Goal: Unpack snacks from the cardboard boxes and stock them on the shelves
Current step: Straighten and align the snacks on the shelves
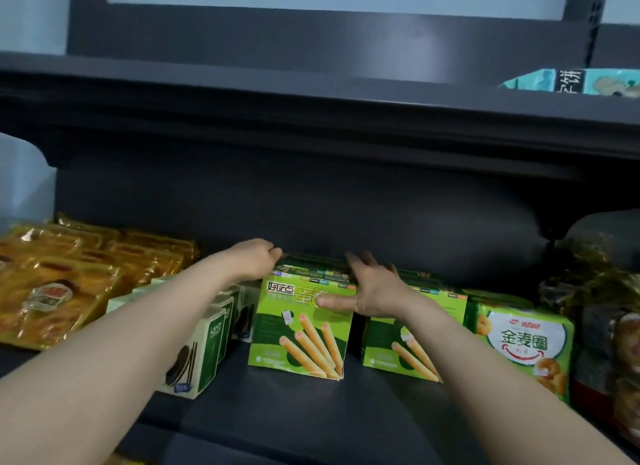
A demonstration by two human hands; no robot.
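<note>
Two bare forearms reach in from the bottom corners over the dark shelf [277, 412], which carries the goods. Nearest on the left stand pale boxes of sandwich cookies [194, 357] in a row running back. In the middle stands a green box of egg rolls [301, 340], upright and facing forward, with a second green box [398, 347] just beside it on the right and more of the same kind lined up behind both. The right hand [372, 288] rests on the upper right corner of the front egg roll box: its thumb lies flat across the printed face, and its fingers spread over the top edge and the box behind. The left hand [258, 257] sits farther back at the upper left of the same row, fingers curled over the top of a green box; just how firmly it grips is hard to tell, since the fingertips are hidden. To the right a green bag of ring snacks [519, 340] leans next to the second box, with darker wrapped goods [602, 312] beyond it. Far left lie yellow packets [62, 281] stacked flat. Above, on the upper shelf [311, 94], a teal bag [571, 81] shows at the right.
</note>
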